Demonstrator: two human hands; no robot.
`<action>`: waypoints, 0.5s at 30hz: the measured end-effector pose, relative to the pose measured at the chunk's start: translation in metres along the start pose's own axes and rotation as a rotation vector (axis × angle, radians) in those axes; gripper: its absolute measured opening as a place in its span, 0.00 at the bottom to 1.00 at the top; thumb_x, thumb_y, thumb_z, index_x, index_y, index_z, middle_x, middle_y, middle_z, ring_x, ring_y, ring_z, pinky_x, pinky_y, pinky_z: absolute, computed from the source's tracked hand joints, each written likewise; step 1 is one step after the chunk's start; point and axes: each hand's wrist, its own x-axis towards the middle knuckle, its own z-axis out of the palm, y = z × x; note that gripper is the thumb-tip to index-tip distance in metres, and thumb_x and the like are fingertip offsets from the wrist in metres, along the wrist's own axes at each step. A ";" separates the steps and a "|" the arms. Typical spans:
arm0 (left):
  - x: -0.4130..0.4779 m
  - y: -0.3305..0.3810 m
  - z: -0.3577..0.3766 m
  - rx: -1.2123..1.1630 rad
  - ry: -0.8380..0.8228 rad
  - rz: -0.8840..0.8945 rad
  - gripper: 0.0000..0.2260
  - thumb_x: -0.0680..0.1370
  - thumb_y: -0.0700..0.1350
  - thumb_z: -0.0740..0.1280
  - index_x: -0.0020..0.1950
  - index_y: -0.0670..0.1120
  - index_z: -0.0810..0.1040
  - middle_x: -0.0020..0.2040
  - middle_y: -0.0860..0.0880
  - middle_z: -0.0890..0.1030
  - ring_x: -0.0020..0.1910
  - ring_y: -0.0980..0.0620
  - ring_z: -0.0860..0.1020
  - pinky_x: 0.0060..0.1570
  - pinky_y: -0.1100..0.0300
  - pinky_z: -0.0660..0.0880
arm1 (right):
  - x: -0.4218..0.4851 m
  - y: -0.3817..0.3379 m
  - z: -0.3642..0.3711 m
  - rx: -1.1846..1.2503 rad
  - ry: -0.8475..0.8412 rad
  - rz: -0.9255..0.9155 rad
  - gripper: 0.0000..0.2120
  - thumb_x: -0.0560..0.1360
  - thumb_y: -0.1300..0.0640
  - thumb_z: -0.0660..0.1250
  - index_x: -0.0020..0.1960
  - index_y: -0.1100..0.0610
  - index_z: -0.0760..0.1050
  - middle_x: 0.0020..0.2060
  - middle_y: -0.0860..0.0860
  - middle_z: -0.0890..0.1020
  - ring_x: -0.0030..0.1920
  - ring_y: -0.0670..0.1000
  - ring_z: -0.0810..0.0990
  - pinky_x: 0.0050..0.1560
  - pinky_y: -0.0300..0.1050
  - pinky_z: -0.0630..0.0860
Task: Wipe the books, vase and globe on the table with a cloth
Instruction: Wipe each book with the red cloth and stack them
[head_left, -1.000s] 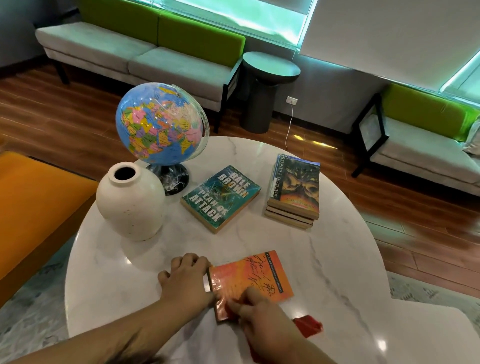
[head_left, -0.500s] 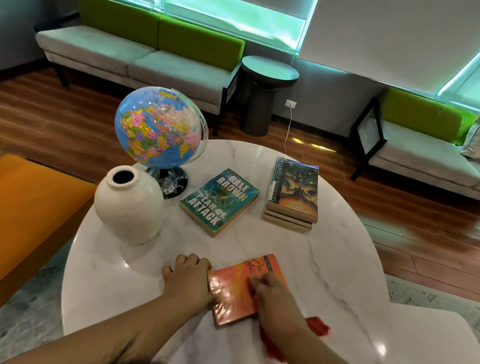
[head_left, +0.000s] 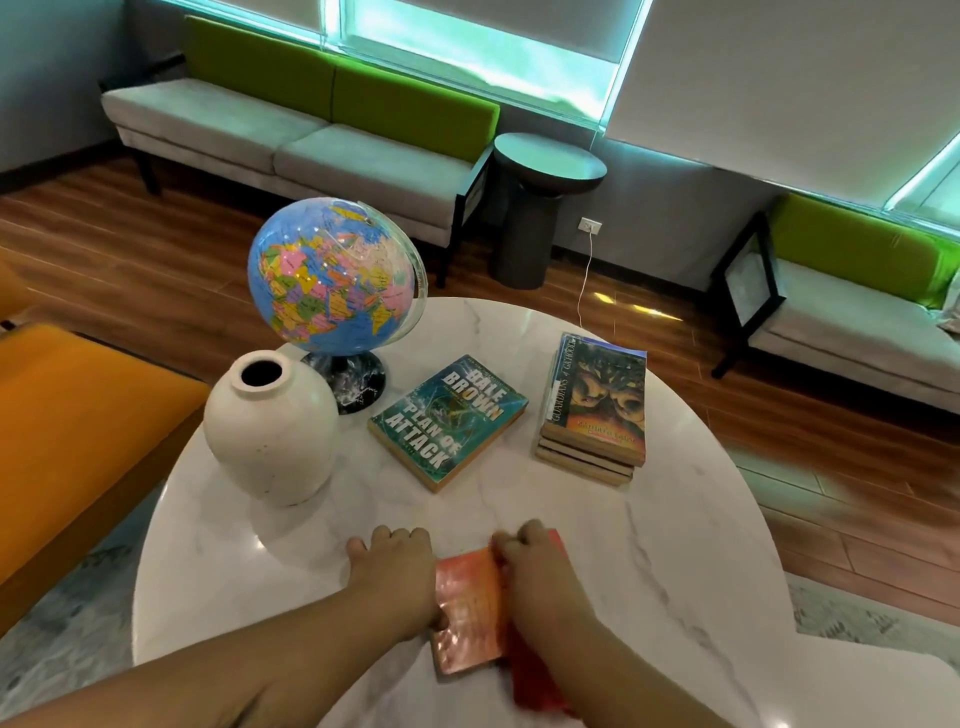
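Remote feed, head cam, L to R.

**Room**
- Orange seat (head_left: 78, 441), far L, next to table.
- Wood floor (head_left: 130, 249); pale rug (head_left: 62, 623) under table's near side.
- Grey sofa w/ green back (head_left: 311, 140) along window wall.
- Dark round side table (head_left: 545, 208) at sofa's R end.
- Wall socket (head_left: 590, 225) w/ white cable plugged in.
- Second sofa (head_left: 857, 301), far R.

**Surface**
- Round white marble table (head_left: 675, 519), glossy, grey veins.

**Containers**
- Vase (head_left: 272, 431), cream, upright, table's L side. Mouth is open and dark; I can't tell what's inside.

**Other items on table**
- Globe (head_left: 332, 275) on dark base, just behind vase.
- Teal book (head_left: 449, 421), lying flat, R of vase.
- Book stack (head_left: 595, 410), further R, apart from teal book.
- Orange book (head_left: 467, 608), flat at near edge, between my two hands.

**Hands**
- Left hand (head_left: 395, 577): fingers curled on table, thumb gripping orange book's L edge.
- Right hand (head_left: 535, 577): fingers bunched around red cloth (head_left: 535, 680), pressing it on the orange book's R half; cloth trails back under wrist.
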 end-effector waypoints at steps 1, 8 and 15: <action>0.001 0.000 0.001 -0.006 -0.004 -0.009 0.31 0.68 0.60 0.72 0.65 0.50 0.66 0.63 0.49 0.72 0.63 0.47 0.67 0.59 0.49 0.61 | -0.003 -0.018 0.003 0.012 -0.076 -0.064 0.21 0.76 0.58 0.63 0.68 0.52 0.69 0.59 0.51 0.69 0.56 0.53 0.74 0.61 0.44 0.71; 0.005 -0.001 -0.001 -0.011 -0.033 0.018 0.32 0.67 0.62 0.72 0.65 0.50 0.66 0.62 0.49 0.72 0.63 0.48 0.69 0.60 0.48 0.61 | -0.007 -0.012 0.005 0.126 0.006 -0.218 0.13 0.79 0.47 0.60 0.60 0.47 0.77 0.46 0.40 0.71 0.46 0.41 0.73 0.51 0.28 0.69; 0.011 -0.004 -0.005 -0.012 -0.082 0.023 0.37 0.63 0.64 0.74 0.66 0.51 0.68 0.62 0.49 0.72 0.61 0.48 0.71 0.59 0.48 0.61 | -0.016 0.025 -0.008 0.154 0.144 0.218 0.17 0.82 0.55 0.53 0.68 0.51 0.70 0.47 0.42 0.67 0.44 0.40 0.70 0.53 0.28 0.69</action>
